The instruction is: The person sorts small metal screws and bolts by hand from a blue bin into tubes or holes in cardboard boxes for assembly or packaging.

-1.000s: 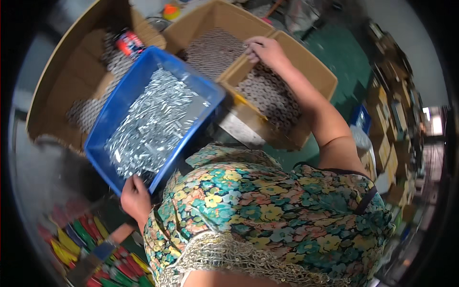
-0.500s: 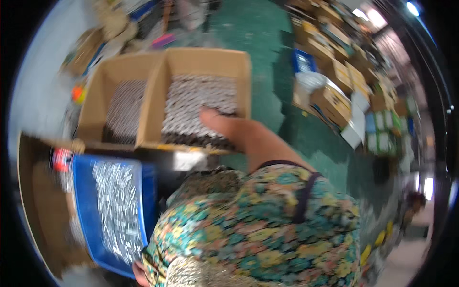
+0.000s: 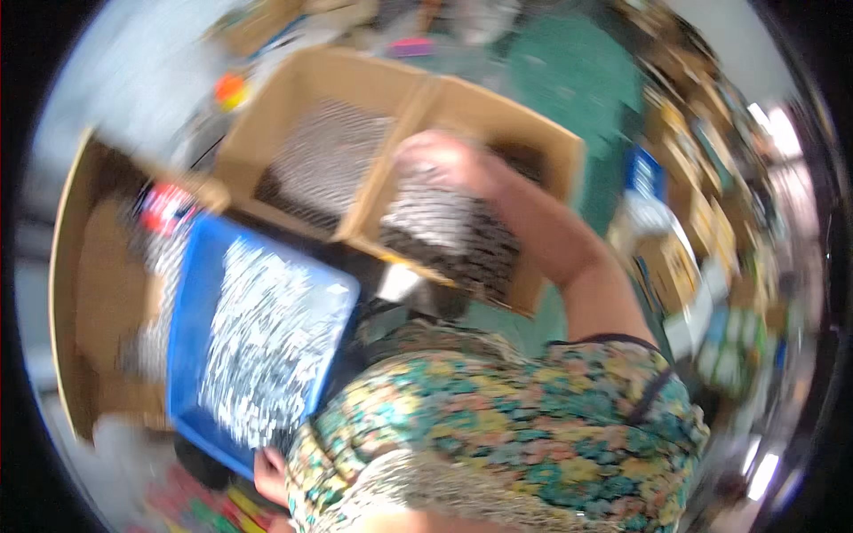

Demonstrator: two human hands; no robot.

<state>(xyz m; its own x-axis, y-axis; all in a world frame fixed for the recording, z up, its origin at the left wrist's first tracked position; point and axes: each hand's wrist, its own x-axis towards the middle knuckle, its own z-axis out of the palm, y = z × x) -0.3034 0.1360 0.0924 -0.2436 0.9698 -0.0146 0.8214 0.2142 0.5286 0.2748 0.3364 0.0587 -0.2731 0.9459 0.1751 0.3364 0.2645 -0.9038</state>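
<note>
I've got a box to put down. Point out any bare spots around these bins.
Bare green floor lies beyond the right cardboard box. The blue bin and both cardboard boxes are full of small metal parts, and the right side is crowded with stacked goods.

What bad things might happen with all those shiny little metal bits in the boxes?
The blue plastic tray of small silvery metal parts looks tilted, gripped only at its near corner by the left hand, so parts might slide out. The right hand is down among loose metal pieces in the right-hand brown cardboard box; some could drop or poke the fingers.
</note>
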